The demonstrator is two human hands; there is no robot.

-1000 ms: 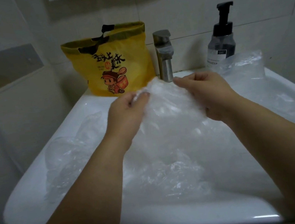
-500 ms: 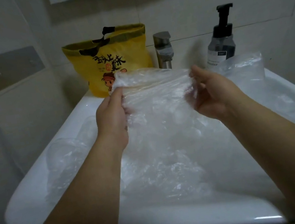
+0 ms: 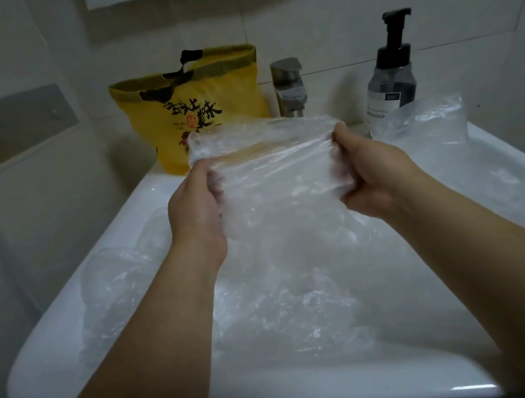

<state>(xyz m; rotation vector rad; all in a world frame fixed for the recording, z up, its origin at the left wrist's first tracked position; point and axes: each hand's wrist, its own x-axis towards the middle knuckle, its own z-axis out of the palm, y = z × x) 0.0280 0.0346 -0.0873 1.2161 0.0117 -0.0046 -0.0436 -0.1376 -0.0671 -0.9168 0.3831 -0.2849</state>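
Left hand (image 3: 193, 207) and right hand (image 3: 367, 178) each grasp an upper edge of the clear plastic bag (image 3: 271, 176). Film appears light, limp, slippery; grip the rim.

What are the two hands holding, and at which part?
A clear bag, over the sink. The left hand grips its left edge near the top, the right hand its right edge; the top is taut between them.

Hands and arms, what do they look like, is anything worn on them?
The left hand and right hand are ungloved. The left forearm and right forearm are bare to the frame edge: no sleeves, watch or bands show.
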